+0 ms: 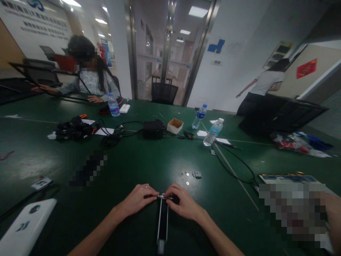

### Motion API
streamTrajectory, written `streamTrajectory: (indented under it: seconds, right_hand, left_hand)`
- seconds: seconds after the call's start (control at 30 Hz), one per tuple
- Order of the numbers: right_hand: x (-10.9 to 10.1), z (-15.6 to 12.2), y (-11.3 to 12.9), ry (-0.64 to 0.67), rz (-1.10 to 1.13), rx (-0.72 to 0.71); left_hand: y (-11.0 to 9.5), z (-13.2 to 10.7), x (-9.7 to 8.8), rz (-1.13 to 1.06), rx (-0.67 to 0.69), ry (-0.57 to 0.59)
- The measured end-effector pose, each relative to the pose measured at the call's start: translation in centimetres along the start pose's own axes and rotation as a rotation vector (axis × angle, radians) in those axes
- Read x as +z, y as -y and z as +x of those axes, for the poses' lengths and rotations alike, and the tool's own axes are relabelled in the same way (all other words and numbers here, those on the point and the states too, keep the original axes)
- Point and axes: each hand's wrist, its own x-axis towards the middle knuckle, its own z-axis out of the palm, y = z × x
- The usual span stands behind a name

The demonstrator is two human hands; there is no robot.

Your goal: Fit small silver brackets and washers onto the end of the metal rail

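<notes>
Both my hands meet at the far end of a long, narrow silver-edged bar point(163, 222) with a black middle, which points away from me on the green table. With closed fingertips, my left hand point(144, 195) pinches the left end of a small metal piece point(160, 196) lying across the top of the bar. From the other side my right hand point(182, 200) has its fingers bent around the same spot; a dark thin part shows between them, too small to name. Beyond the hands lie small nuts and washers point(187, 174) and a little metal bracket point(197, 175).
Across the table stand water bottles point(213, 132), a small open box point(175, 126), a black power adapter point(153, 129) and tangled black cables point(71, 128). A white device marked 28 point(26, 225) lies at left. One person sits opposite; another's hand point(333, 213) is at right.
</notes>
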Motion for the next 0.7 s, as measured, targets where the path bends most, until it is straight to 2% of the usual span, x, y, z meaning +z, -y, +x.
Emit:
streamTrajectory:
  seconds: [0.2, 0.47, 0.7]
  right_hand:
    - [-0.25, 0.01, 0.42, 0.012, 0.003, 0.018]
    - [-0.07, -0.02, 0.22, 0.008, -0.002, 0.018]
    - [-0.04, 0.02, 0.04, 0.006, -0.001, 0.005]
  left_hand:
    - [0.42, 0.01, 0.1, 0.016, 0.042, 0.006]
    - [-0.04, -0.01, -0.03, 0.007, 0.028, -0.01]
    - [0.34, 0.12, 0.3, 0.002, 0.021, -0.009]
